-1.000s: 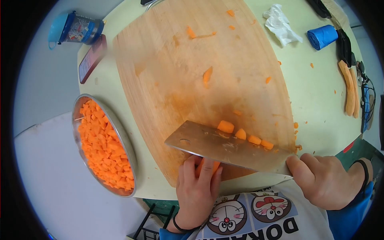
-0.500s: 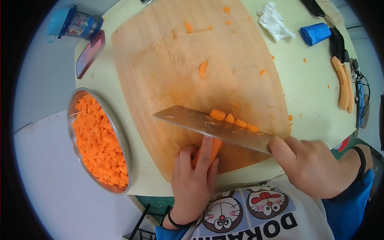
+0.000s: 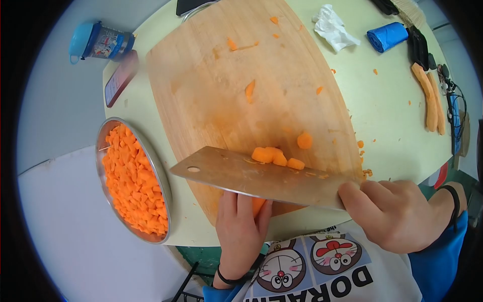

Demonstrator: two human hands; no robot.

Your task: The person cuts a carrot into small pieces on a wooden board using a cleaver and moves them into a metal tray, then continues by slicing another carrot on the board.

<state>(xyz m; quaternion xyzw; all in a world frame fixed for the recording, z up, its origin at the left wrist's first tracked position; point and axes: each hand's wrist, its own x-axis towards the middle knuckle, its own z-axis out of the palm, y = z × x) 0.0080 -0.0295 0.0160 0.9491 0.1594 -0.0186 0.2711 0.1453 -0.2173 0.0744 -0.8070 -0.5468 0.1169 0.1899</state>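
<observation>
A person in a cartoon-print top (image 3: 347,261) w/ blue sleeves (image 3: 443,259) works a carrot (image 3: 258,205) on a wooden cutting board (image 3: 211,85), set on a pale green worktop (image 3: 387,118). The right hand (image 3: 392,214) grips the near end of a broad cleaver (image 3: 261,180), fingers closed; its blade lies slantwise over the board, tip toward the left, hole nr the far end. The left hand (image 3: 240,234) holds the carrot at the board's near edge, fingers bent & fingertips just under the blade, which partly hides the carrot. Cut carrot pcs (image 3: 274,155) sit in a short row along the blade's far side, w/ one round slice (image 3: 304,140) just beyond, apart from the row. Small scraps (image 3: 250,89) dot the board & worktop. Left of the board, a metal bowl (image 3: 165,189) is heaped w/ diced carrot (image 3: 136,183); beyond it lie a phone (image 3: 121,80) & a blue-lidded cup (image 3: 108,43). Right of the board: a crumpled white tissue (image 3: 334,27), a blue roll (image 3: 387,37) & two long tan pcs (image 3: 426,95), ID unclear. Black bands (image 3: 456,206) circle both wrists.
</observation>
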